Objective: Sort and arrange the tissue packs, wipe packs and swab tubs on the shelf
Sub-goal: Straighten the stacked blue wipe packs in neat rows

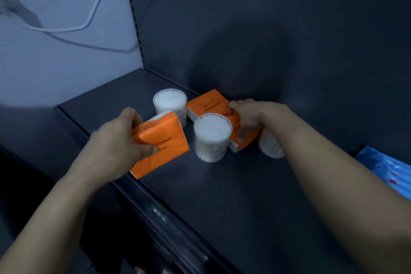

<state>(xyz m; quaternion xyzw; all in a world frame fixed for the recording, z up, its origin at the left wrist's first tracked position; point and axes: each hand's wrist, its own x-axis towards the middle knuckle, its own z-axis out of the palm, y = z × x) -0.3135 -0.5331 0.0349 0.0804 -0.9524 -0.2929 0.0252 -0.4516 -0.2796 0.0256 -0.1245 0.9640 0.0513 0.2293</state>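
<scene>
Three swab tubs sit mixed among orange tissue packs on the shelf (222, 202): the back tub (170, 100), the front tub (212, 135) and a third tub (270, 143) partly hidden beneath the right wrist. Sorting is judged to be at an early stage, with no group formed yet.

The left hand (120, 138) grips the left tissue pack (162, 142) by its end, thumb on top, at the shelf's front-left edge; the pack is tilted. The right hand (246, 118) grips the right tissue pack (208, 103), which lies between the tubs, with its thumb on the top face. Blue packs (382, 167), probably wipes, lie well apart at the right edge, untouched.
</scene>
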